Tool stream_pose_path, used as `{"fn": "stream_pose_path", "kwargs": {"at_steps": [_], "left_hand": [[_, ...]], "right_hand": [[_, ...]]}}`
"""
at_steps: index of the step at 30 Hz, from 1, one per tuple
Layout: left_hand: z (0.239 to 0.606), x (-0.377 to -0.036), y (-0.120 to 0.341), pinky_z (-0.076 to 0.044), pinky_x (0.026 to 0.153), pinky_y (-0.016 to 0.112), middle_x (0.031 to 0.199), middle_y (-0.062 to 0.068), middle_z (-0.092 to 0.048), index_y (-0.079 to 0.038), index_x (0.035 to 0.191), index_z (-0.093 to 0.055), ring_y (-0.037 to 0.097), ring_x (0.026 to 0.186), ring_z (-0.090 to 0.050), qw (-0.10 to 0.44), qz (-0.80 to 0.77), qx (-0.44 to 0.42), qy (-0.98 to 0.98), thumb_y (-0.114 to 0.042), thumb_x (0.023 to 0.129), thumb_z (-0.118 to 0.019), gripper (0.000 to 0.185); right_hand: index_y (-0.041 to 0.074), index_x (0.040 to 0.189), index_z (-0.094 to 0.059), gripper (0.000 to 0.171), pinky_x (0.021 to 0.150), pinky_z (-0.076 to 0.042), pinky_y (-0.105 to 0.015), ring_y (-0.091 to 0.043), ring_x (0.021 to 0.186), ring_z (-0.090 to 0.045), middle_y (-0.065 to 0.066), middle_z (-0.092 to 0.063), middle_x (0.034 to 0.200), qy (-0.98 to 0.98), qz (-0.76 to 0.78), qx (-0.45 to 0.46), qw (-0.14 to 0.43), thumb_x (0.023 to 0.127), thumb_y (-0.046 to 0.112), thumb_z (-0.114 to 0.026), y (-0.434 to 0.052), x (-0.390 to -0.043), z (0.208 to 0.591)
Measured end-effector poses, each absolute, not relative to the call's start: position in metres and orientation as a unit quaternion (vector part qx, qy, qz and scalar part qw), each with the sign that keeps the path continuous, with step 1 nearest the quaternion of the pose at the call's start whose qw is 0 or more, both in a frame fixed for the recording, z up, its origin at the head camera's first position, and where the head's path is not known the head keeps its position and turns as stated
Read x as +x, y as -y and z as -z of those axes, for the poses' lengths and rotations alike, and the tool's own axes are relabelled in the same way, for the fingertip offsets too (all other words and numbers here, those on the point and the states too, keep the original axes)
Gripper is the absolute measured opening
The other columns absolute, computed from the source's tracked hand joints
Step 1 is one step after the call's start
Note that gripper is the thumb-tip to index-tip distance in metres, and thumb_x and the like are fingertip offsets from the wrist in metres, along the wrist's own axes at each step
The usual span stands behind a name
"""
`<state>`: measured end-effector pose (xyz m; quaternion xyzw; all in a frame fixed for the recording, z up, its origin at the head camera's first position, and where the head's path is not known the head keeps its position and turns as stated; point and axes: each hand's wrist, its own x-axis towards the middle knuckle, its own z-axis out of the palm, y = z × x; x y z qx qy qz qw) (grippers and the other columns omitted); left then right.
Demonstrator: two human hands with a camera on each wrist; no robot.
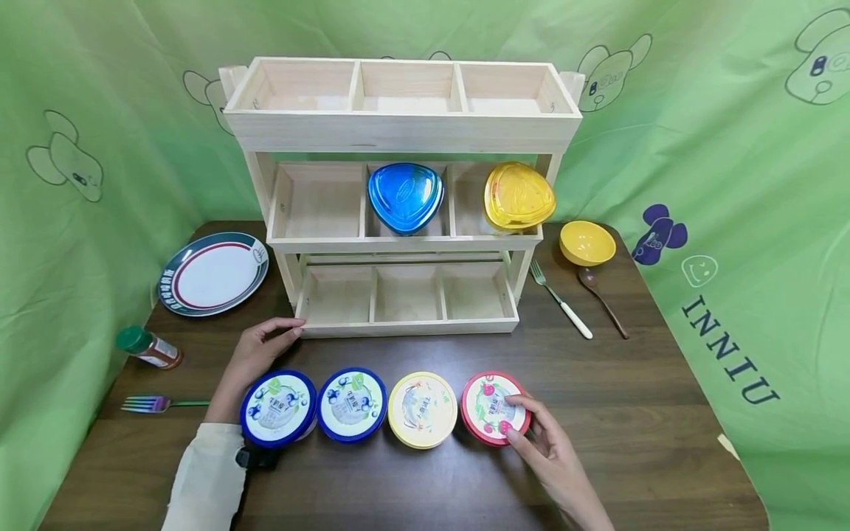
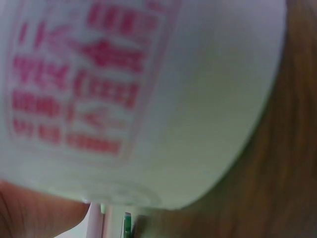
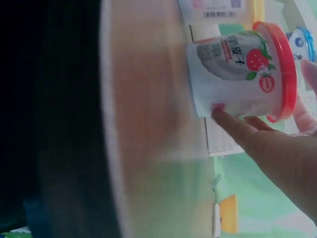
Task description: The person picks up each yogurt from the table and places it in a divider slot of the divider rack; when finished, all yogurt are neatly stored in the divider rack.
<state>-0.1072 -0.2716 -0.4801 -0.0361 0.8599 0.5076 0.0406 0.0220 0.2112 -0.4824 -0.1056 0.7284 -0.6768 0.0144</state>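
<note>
My left hand [image 1: 259, 350] reaches past the leftmost blue-lidded cup [image 1: 279, 408], its fingertips touching the lower left front corner of the wooden shelf [image 1: 405, 330]. Close up in the left wrist view, a white cup wall with red print [image 2: 114, 84] hides most of that hand. At the right end of the row, my right hand [image 1: 551, 450] holds the red-lidded strawberry cup [image 1: 494, 408], with fingers on its lid and side. It stands upright in the head view. Between them are a second blue-lidded cup [image 1: 352, 405] and a yellow-lidded cup [image 1: 423, 410].
A blue-lidded container [image 1: 405, 198] and a yellow-lidded one [image 1: 519, 195] sit on the middle tier. Left are a plate [image 1: 219, 273], a green-capped shaker [image 1: 149, 347] and a rainbow fork [image 1: 149, 403]. Right are a yellow bowl [image 1: 587, 243], a white-handled fork [image 1: 561, 301] and a wooden spoon [image 1: 600, 299].
</note>
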Motion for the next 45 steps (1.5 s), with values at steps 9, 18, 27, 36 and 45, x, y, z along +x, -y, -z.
{"fn": "stream_pose_path", "kwargs": {"at_steps": [9, 18, 27, 36, 45], "left_hand": [[0.48, -0.108, 0.273, -0.045, 0.103, 0.029, 0.14, 0.013, -0.072, -0.003, 0.135, -0.075, 0.033, 0.138, -0.058, 0.042, -0.507, -0.039, -0.86, -0.035, 0.11, -0.068, 0.042], [0.478, -0.108, 0.269, -0.045, 0.103, 0.026, 0.145, 0.018, -0.068, -0.001, 0.138, -0.072, 0.037, 0.142, -0.054, 0.052, -0.513, -0.042, -0.856, -0.033, 0.111, -0.066, 0.042], [0.478, -0.111, 0.272, -0.046, 0.092, 0.014, 0.149, 0.02, -0.064, 0.003, 0.143, -0.067, 0.028, 0.137, -0.054, 0.071, -0.533, -0.071, -0.84, -0.025, 0.111, -0.068, 0.043], [0.476, -0.108, 0.27, -0.049, 0.092, 0.015, 0.145, 0.016, -0.068, 0.0, 0.141, -0.07, 0.015, 0.129, -0.058, 0.068, -0.543, -0.065, -0.835, -0.031, 0.109, -0.071, 0.045], [0.476, -0.107, 0.268, -0.048, 0.092, 0.015, 0.146, 0.016, -0.067, 0.0, 0.142, -0.07, 0.024, 0.134, -0.056, 0.073, -0.543, -0.069, -0.834, -0.034, 0.109, -0.07, 0.047]], "right_hand": [[-0.001, 0.144, -0.06, 0.038, 0.105, -0.044, -0.014, -0.004, 0.13, -0.056, -0.01, -0.06, 0.142, -0.75, 0.659, -0.061, 0.02, 0.106, -0.006, -0.062, -0.202, 0.023, 0.482], [0.003, 0.146, -0.06, 0.038, 0.104, -0.044, -0.014, -0.003, 0.131, -0.056, -0.015, -0.058, 0.143, -0.758, 0.652, -0.018, 0.018, 0.108, -0.001, -0.062, -0.202, 0.025, 0.477], [-0.003, 0.144, -0.058, 0.037, 0.1, -0.046, -0.013, -0.003, 0.121, -0.061, -0.001, -0.067, 0.129, -0.756, 0.655, -0.003, -0.019, 0.107, -0.005, -0.062, -0.212, 0.023, 0.471], [-0.008, 0.144, -0.054, 0.036, 0.102, -0.046, -0.014, -0.007, 0.124, -0.06, 0.002, -0.065, 0.135, -0.738, 0.671, 0.004, -0.069, 0.108, -0.009, -0.056, -0.235, 0.015, 0.456], [0.004, 0.144, -0.062, 0.042, 0.1, -0.049, -0.014, -0.009, 0.126, -0.059, -0.005, -0.059, 0.142, -0.723, 0.682, 0.004, -0.114, 0.107, -0.014, -0.053, -0.256, 0.009, 0.433]]}}
